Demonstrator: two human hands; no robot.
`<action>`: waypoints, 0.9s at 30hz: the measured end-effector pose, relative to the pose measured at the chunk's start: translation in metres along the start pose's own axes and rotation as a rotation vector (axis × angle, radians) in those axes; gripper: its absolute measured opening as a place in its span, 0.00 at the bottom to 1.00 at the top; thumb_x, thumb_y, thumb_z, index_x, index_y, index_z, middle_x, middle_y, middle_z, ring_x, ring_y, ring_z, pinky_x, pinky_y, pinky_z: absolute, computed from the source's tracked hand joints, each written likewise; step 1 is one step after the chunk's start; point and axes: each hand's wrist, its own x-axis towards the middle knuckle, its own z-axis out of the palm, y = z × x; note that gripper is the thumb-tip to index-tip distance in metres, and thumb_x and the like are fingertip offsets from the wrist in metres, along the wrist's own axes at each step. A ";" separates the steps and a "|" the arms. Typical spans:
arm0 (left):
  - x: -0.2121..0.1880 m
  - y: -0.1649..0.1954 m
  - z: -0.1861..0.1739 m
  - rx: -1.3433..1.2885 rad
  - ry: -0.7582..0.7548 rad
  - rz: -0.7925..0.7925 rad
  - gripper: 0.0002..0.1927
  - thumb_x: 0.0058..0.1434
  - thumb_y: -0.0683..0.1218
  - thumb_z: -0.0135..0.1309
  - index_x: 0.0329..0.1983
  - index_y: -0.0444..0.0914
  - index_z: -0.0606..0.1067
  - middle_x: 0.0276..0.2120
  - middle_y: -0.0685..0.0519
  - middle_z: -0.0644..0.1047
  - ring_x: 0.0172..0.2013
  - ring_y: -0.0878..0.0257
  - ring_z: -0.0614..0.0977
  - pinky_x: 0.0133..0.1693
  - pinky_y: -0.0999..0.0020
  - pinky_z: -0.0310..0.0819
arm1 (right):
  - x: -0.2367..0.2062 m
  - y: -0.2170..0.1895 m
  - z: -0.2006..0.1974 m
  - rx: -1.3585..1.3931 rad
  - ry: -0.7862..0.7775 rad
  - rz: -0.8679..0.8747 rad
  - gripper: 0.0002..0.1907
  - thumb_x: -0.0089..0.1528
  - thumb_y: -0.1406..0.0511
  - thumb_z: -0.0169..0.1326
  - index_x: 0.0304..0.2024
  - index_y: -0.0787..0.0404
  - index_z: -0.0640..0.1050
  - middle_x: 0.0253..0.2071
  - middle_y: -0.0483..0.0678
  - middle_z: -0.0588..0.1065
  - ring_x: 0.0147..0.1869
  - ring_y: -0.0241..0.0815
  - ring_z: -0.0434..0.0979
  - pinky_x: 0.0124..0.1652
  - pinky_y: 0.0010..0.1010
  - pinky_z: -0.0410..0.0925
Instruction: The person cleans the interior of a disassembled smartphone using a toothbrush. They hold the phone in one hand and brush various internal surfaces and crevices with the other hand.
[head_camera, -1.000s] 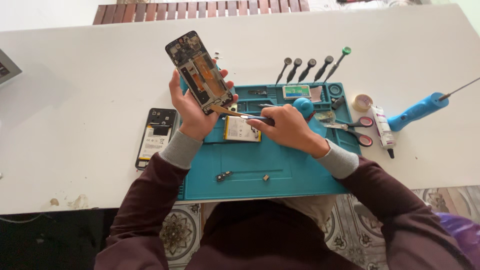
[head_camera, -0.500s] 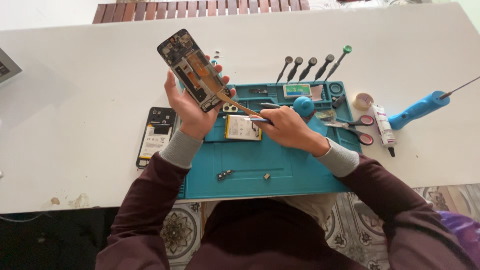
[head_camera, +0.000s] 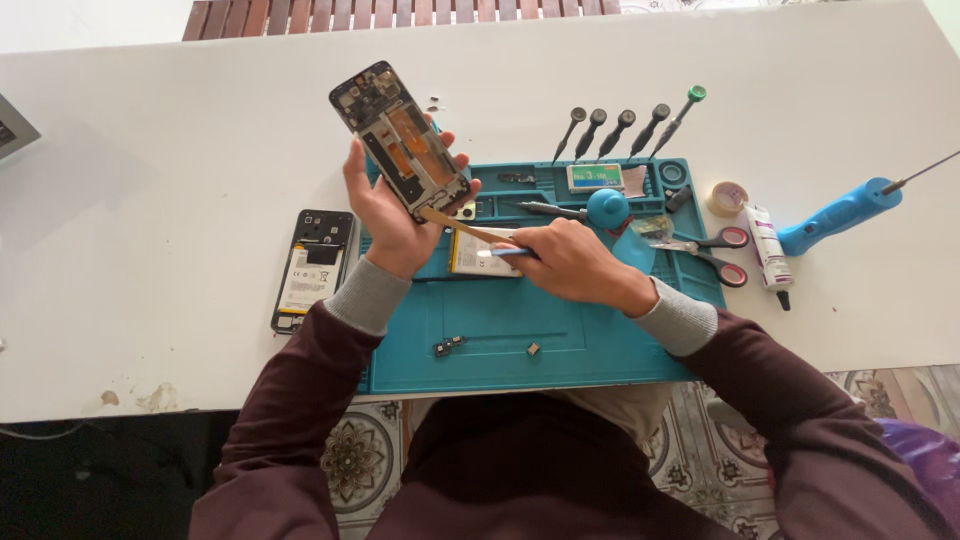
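Note:
My left hand (head_camera: 388, 215) holds an opened phone frame (head_camera: 400, 140) tilted up above the teal repair mat (head_camera: 520, 330), its inner boards facing me. My right hand (head_camera: 570, 262) grips tweezers (head_camera: 500, 251) and pulls a thin orange flex ribbon (head_camera: 455, 225) from the frame's lower edge. A flat battery (head_camera: 478, 255) lies on the mat beneath the tweezers. Two small loose parts (head_camera: 450, 346) rest on the mat's near half.
A second phone shell (head_camera: 312, 268) lies on the white table left of the mat. Several screwdrivers (head_camera: 625, 125) line the mat's far edge. Scissors (head_camera: 715, 245), a tape roll (head_camera: 727, 198), a glue tube (head_camera: 768, 245) and a blue tool (head_camera: 845, 213) sit at right.
My left hand has tipped the phone frame slightly further up and left. The right hand with the tweezers stays at the frame's lower edge, the orange ribbon drawn out a little more.

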 end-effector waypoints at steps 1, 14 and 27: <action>0.001 0.002 0.000 -0.023 -0.006 0.003 0.46 0.61 0.76 0.35 0.69 0.39 0.65 0.57 0.43 0.73 0.54 0.48 0.79 0.53 0.38 0.79 | 0.001 0.001 0.000 -0.006 0.009 0.023 0.17 0.66 0.56 0.52 0.33 0.62 0.80 0.16 0.52 0.72 0.15 0.49 0.72 0.20 0.40 0.63; 0.003 0.009 -0.002 -0.084 0.019 0.041 0.45 0.60 0.76 0.36 0.67 0.41 0.66 0.54 0.45 0.73 0.53 0.49 0.78 0.53 0.36 0.76 | 0.002 0.005 -0.006 0.013 0.062 0.095 0.22 0.67 0.53 0.53 0.28 0.63 0.79 0.17 0.55 0.71 0.18 0.52 0.72 0.22 0.41 0.63; 0.004 0.009 -0.006 -0.103 0.039 -0.017 0.46 0.61 0.77 0.34 0.67 0.39 0.66 0.56 0.44 0.73 0.55 0.49 0.78 0.56 0.37 0.76 | 0.003 0.009 -0.005 -0.013 0.100 0.174 0.23 0.69 0.53 0.51 0.27 0.62 0.78 0.16 0.53 0.71 0.16 0.51 0.70 0.21 0.42 0.62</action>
